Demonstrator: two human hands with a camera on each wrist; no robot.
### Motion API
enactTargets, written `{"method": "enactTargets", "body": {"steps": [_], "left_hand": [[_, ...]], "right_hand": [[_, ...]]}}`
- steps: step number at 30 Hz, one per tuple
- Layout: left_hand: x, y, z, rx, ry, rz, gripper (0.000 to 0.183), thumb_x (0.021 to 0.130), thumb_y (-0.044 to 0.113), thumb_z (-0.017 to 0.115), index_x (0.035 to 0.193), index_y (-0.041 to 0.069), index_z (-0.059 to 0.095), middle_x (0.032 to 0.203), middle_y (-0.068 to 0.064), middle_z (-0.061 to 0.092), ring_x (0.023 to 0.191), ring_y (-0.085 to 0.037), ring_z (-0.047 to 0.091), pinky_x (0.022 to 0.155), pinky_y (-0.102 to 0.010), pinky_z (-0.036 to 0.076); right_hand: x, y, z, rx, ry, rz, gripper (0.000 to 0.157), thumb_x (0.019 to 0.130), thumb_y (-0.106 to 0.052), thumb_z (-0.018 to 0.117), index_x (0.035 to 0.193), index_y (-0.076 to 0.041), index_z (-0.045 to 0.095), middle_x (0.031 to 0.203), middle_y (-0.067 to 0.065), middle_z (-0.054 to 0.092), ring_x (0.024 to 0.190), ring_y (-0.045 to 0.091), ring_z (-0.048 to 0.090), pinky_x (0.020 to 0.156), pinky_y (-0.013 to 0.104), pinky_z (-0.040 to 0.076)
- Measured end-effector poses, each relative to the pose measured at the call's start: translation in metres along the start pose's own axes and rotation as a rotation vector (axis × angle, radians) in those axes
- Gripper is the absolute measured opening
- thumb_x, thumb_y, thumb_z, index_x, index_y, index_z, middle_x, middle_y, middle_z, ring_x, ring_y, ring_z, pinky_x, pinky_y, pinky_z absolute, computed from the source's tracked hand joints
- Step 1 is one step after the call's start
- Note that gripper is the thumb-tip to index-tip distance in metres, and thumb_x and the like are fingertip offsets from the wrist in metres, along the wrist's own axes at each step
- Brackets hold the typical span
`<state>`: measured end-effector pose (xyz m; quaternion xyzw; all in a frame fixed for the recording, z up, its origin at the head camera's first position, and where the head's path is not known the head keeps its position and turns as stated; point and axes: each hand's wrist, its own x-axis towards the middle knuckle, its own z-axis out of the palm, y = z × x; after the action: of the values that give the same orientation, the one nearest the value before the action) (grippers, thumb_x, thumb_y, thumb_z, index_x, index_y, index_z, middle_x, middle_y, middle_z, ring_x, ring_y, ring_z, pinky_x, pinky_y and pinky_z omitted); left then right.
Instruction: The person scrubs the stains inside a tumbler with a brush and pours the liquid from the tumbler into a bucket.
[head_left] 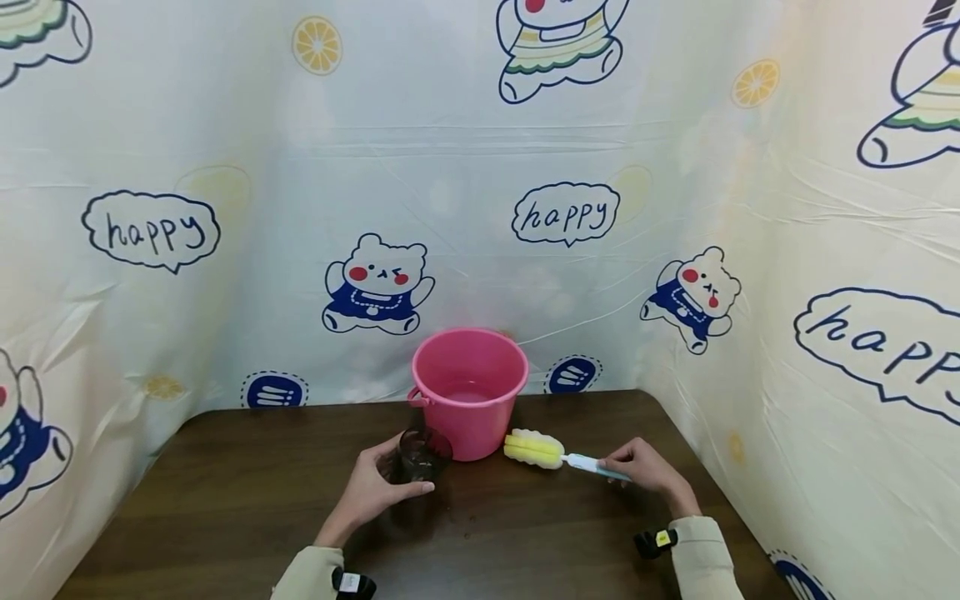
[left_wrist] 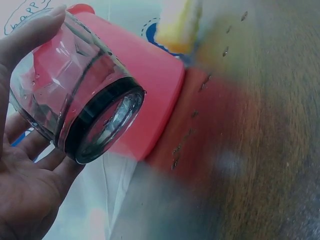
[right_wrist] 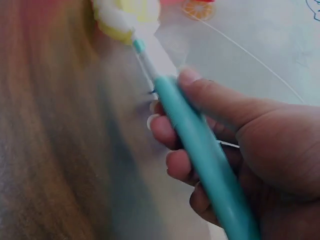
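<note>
In my left hand (head_left: 378, 483) I hold a clear, dark-tinted drinking glass (left_wrist: 75, 85), tilted, with its thick base showing in the left wrist view and fingers and thumb around its side. My right hand (head_left: 647, 468) grips a sponge bottle brush by its teal handle (right_wrist: 192, 145). The brush's yellow and white sponge head (head_left: 534, 448) points left, close to the bucket. Between and beyond the hands stands a pink bucket (head_left: 471, 425); the glass is just in front of its left side.
Small water drops (left_wrist: 195, 114) lie on the brown wooden table (head_left: 247, 492). A pale printed curtain (head_left: 465, 167) hangs behind the table and along its sides. Each wrist carries a small black camera (head_left: 354, 582).
</note>
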<state>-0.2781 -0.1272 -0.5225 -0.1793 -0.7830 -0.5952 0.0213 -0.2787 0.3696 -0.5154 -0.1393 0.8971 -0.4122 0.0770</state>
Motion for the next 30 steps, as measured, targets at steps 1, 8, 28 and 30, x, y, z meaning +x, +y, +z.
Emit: {"method": "enactTargets", "body": {"steps": [1, 8, 28, 30], "left_hand": [[0.0, 0.0, 0.0, 0.002, -0.002, 0.004, 0.079, 0.073, 0.027, 0.093, 0.144, 0.024, 0.058, 0.138, -0.008, 0.065, 0.125, -0.025, 0.063, 0.104, -0.047, 0.052], [0.001, 0.003, -0.001, 0.01, 0.001, -0.008, 0.079, 0.072, 0.029, 0.094, 0.143, 0.026, 0.059, 0.137, -0.004, 0.066, 0.123, -0.023, 0.063, 0.103, -0.045, 0.052], [-0.001, 0.026, -0.028, -0.001, -0.013, 0.054, 0.08, 0.075, 0.023, 0.092, 0.146, 0.025, 0.055, 0.14, -0.003, 0.063, 0.129, -0.026, 0.06, 0.104, -0.039, 0.052], [0.001, 0.033, -0.035, 0.012, -0.013, 0.086, 0.08, 0.076, 0.021, 0.091, 0.147, 0.023, 0.055, 0.139, -0.003, 0.064, 0.128, -0.026, 0.061, 0.102, -0.033, 0.053]], "right_hand": [[0.001, 0.002, 0.001, -0.015, 0.0, -0.009, 0.028, 0.099, -0.024, 0.068, 0.086, -0.001, 0.079, 0.076, 0.006, 0.072, 0.062, 0.011, 0.059, 0.055, 0.027, 0.053], [0.003, 0.007, 0.008, -0.153, -0.033, 0.012, 0.012, 0.089, -0.02, 0.079, 0.089, -0.008, 0.081, 0.082, -0.003, 0.073, 0.071, 0.006, 0.056, 0.065, 0.025, 0.049], [0.034, -0.078, 0.039, -0.218, 0.321, -0.209, 0.045, 0.094, -0.034, 0.074, 0.129, -0.006, 0.068, 0.13, 0.012, 0.065, 0.124, 0.033, 0.059, 0.102, 0.055, 0.05], [0.044, -0.092, 0.045, -0.21, 0.372, -0.318, 0.043, 0.092, -0.032, 0.076, 0.128, -0.01, 0.069, 0.133, 0.009, 0.063, 0.127, 0.03, 0.056, 0.104, 0.054, 0.049]]}}
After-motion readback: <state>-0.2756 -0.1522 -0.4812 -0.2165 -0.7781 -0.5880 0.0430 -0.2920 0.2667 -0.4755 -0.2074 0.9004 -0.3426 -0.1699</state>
